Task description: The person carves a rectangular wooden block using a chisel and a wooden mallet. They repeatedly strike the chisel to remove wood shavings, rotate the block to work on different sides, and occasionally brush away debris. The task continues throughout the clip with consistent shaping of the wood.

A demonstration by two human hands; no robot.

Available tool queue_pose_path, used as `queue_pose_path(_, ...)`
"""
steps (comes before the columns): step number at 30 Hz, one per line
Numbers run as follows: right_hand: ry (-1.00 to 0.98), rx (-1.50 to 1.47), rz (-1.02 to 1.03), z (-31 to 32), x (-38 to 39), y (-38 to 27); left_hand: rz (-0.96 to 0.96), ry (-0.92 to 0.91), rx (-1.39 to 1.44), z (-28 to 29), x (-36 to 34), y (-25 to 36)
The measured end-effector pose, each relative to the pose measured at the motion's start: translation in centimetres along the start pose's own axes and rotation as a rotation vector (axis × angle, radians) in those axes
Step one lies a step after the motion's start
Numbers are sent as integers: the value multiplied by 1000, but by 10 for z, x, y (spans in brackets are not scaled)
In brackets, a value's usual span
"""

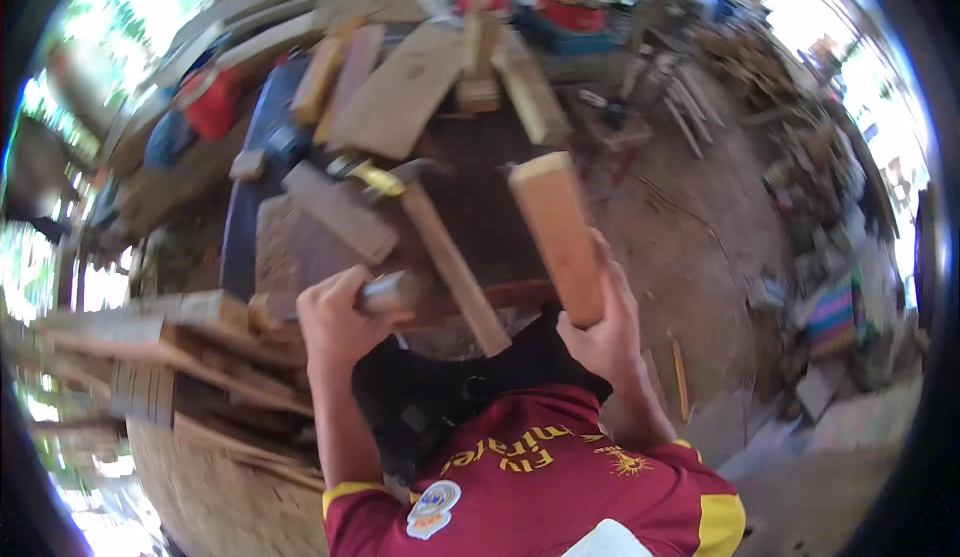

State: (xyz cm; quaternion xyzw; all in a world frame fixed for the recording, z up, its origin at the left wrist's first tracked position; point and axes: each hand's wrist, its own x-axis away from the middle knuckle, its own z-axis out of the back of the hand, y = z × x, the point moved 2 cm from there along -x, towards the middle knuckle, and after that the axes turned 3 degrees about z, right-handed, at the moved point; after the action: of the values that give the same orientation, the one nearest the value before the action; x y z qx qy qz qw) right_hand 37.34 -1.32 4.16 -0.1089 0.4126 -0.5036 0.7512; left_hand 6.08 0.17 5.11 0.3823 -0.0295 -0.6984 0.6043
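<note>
My right hand (610,327) grips a squared wooden block (558,237), held upright and slightly tilted at the table's near right side. My left hand (338,322) is closed around a short cylindrical piece with a grey end (390,292); blur hides what kind it is. Between my hands a hammer (452,262) lies with its wooden handle toward me and its dark head away. Beside the hammer head is a yellow and black tool (375,178), too blurred to name. A short wooden board (340,212) lies beyond my left hand.
A dark worktable (470,187) carries a wide plank (400,92) and several wood pieces at its far side. Stacked lumber (180,342) stands on the left. A red container (208,102) sits at the far left. Scrap wood (800,157) is heaped on the right.
</note>
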Motion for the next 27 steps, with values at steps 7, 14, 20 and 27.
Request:
queue_pose_path(7, -99, 13, -90, 5, -8, -1, 35, -246, -24, 6, -3, 2)
queue_pose_path(14, -108, -28, -97, 5, -9, -4, -104, -342, -111, 0, -5, -4)
queue_pose_path(20, -91, -94, -109, 8, -13, -10, -179, -207, -110, -14, -8, -12)
queue_pose_path(27, -102, -133, -87, 5, -14, -3, -99, -198, -12, -13, -5, -5)
